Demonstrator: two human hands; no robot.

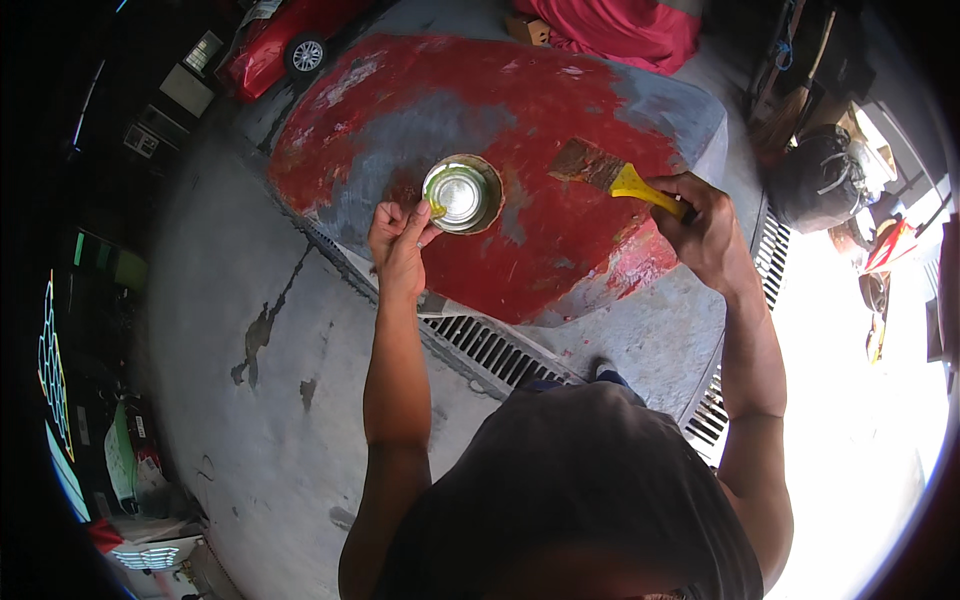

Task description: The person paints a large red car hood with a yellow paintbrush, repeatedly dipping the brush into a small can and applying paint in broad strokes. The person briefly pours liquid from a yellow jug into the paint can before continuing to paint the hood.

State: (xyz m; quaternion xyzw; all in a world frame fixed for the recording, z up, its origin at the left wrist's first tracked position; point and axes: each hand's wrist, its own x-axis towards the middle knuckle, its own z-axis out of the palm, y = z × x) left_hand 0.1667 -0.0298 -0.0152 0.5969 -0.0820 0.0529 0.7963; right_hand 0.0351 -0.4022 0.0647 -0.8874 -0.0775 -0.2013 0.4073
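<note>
My left hand (400, 245) is closed on the near left side of a round metal can (494, 197), the thumb over its rim. The can's inside shows a shiny ringed bottom, with a yellowish-green smear near the thumb. In my right hand (703, 228) is a wide paintbrush (632, 185) with a yellow handle, gripped near the handle's dark end. Its reddish-brown bristles point left toward the can, apart from it. Below both hands lies a large curved panel (560, 265), like a car hood, patchy red and grey.
A slotted floor drain (495, 350) runs along the panel's near edge; another grate (710, 405) is at the right. A red car (290, 45) stands far left, a red cloth cover (630, 30) at the back. A broom (790, 105) and black bag (815, 180) are far right.
</note>
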